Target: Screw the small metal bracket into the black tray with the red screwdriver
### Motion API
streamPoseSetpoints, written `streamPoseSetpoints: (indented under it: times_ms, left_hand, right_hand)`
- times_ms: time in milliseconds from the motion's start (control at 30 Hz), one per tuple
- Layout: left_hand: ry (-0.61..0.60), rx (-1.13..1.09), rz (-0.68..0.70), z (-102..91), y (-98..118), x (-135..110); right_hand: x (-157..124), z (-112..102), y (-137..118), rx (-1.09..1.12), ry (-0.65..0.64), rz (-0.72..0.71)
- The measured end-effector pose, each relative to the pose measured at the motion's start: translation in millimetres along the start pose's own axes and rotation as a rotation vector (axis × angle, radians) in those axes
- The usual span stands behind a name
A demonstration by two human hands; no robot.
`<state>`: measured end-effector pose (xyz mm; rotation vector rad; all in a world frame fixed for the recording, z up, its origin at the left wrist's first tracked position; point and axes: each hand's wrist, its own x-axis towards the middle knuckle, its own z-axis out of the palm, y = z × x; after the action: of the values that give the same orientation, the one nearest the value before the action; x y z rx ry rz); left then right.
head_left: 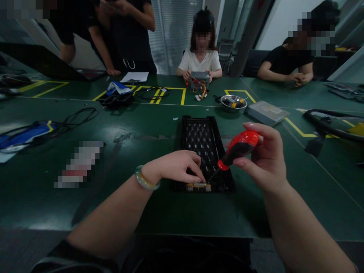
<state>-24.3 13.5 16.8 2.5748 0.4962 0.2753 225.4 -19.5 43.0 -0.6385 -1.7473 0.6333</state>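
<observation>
The right hand (269, 163) grips a red-and-black screwdriver (241, 147) (its tip hard to make out).

Desk (119, 204): green, smooth, semi-gloss, light sheen toward near-left corner. Panel (199, 134) by the near edge: black plastic, bumpy floor. Small board (199, 187) at the panel end closest to that edge: silvery, metal-looking strip. Screwdriver (240, 148) handle above: glossy red plastic, black part duller. Bowl (233, 109) toward far edge: polished metal. Box (265, 112) right of it: matt grey metal. Sheet (138, 76) at far edge: paper. Bangle (145, 180): glossy, stone-like.
</observation>
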Motion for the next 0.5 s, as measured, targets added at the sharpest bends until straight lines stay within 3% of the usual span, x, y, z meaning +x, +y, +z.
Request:
streamPoseSetpoints:
  times_ms: [500]
  left_hand:
    - [-0.027,0.026,0.022,4.7,-1.2,2.8]
  right_hand:
    - [-0.7,0.6,2.0,-0.035,0.042,-0.022]
